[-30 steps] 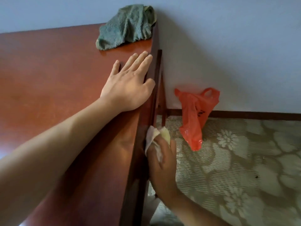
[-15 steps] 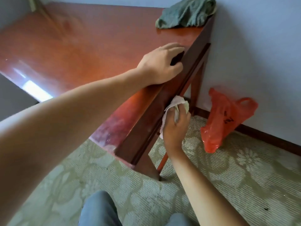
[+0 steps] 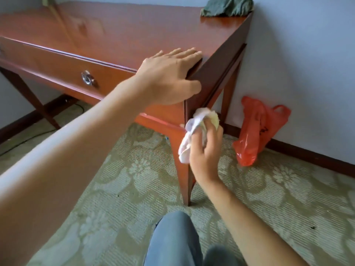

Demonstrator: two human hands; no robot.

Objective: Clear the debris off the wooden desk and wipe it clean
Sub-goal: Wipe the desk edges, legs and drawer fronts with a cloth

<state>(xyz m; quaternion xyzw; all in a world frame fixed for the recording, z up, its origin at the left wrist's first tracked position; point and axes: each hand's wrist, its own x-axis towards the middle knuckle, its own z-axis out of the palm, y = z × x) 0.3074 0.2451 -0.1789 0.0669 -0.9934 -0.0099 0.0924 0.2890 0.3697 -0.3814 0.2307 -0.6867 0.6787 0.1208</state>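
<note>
From my feed the table (image 3: 134,33) top shows no debris, so clearing looks done; what's left is wiping. My right hand (image 3: 203,150) has its fingers (image 3: 211,131) curled round a crumpled white wipe (image 3: 192,127), held at the table's near right corner, by the leg top; whether it touches the wood I can't quite tell. My left hand (image 3: 169,75) rests flat, fingers straight, on that corner. A green cloth (image 3: 226,6) sits at the far right corner, an orange bag (image 3: 257,129) on the floor.

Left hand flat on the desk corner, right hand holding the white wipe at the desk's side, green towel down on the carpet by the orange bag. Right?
Not quite. The head view shows the green towel on the desk's far corner by the wall, not the carpet. The rest holds.
</note>
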